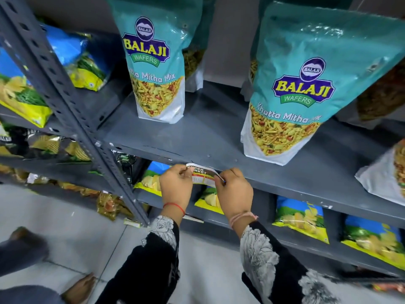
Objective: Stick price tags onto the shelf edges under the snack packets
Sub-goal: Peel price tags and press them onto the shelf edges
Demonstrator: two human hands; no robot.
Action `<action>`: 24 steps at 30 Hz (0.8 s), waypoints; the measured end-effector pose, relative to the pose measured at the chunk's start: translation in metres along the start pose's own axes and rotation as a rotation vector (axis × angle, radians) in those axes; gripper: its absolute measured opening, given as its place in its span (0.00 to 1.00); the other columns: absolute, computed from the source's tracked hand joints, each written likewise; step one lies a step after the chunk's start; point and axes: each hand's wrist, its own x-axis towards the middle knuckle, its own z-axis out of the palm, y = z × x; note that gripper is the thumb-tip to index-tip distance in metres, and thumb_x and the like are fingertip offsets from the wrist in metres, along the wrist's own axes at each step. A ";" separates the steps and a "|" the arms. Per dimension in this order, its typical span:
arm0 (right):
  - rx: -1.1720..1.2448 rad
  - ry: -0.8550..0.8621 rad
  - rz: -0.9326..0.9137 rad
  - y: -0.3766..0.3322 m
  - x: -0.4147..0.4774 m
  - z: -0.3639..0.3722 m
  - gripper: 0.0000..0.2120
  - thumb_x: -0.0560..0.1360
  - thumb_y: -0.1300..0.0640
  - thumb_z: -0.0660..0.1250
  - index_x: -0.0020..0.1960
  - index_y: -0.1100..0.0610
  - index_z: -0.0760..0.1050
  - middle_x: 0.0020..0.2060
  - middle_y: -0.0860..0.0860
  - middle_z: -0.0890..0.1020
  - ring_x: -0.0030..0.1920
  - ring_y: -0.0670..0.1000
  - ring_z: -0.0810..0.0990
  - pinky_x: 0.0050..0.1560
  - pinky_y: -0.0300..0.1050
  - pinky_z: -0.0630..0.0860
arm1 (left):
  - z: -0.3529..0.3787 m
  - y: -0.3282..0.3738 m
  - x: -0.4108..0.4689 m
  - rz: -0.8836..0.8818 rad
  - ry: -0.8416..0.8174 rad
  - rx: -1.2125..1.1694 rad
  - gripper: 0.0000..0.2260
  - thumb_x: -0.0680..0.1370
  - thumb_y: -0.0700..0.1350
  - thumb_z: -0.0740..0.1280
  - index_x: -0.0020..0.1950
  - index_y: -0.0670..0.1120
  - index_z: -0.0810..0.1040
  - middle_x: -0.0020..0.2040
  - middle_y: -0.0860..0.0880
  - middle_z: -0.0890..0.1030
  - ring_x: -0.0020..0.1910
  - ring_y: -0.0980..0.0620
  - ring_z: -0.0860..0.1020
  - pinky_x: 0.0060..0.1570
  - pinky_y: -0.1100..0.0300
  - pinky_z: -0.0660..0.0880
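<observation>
A white price tag [202, 175] with red and black print is held just below the front edge of the grey metal shelf [285, 181]. My left hand [175, 187] pinches its left end and my right hand [234, 191] pinches its right end. The tag curls between them and its top touches the shelf edge. Two teal Balaji Khatta Mitha Mix packets stand upright on that shelf: one at the back left [155, 60], one nearer on the right [306, 84]. The tag sits between them, closer to the left packet.
A slotted grey upright post [72, 102] runs diagonally at the left. Blue and yellow chip packets [300, 218] fill the shelf below and the left bay. Another person's bare foot [79, 289] stands on the grey tiled floor at the bottom left.
</observation>
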 end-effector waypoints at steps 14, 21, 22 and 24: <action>-0.139 -0.070 0.124 0.040 -0.019 -0.049 0.16 0.68 0.70 0.64 0.54 0.60 0.69 0.57 0.60 0.69 0.43 0.65 0.78 0.32 0.51 0.69 | -0.031 0.002 0.011 0.037 -0.146 0.437 0.11 0.74 0.40 0.63 0.46 0.31 0.78 0.49 0.27 0.79 0.51 0.31 0.77 0.50 0.45 0.74; -0.328 -0.014 0.105 0.173 -0.097 -0.108 0.30 0.51 0.70 0.76 0.51 0.62 0.71 0.58 0.68 0.75 0.47 0.65 0.80 0.36 0.53 0.80 | 0.028 -0.035 -0.110 -0.058 -0.480 0.695 0.09 0.76 0.43 0.59 0.44 0.39 0.75 0.54 0.34 0.80 0.55 0.37 0.77 0.52 0.49 0.75; -0.359 -0.020 0.128 0.192 -0.101 -0.122 0.31 0.50 0.70 0.76 0.51 0.62 0.70 0.59 0.67 0.75 0.49 0.65 0.80 0.36 0.55 0.80 | 0.046 -0.024 -0.128 -0.022 -0.513 0.660 0.10 0.76 0.44 0.59 0.47 0.39 0.75 0.54 0.35 0.80 0.55 0.37 0.77 0.52 0.49 0.75; -0.386 -0.029 0.149 0.232 -0.104 -0.156 0.32 0.52 0.68 0.76 0.53 0.61 0.69 0.61 0.66 0.74 0.54 0.65 0.78 0.37 0.58 0.80 | 0.086 0.009 -0.158 0.069 -0.536 0.575 0.10 0.76 0.44 0.59 0.48 0.38 0.76 0.52 0.34 0.81 0.53 0.36 0.78 0.50 0.48 0.74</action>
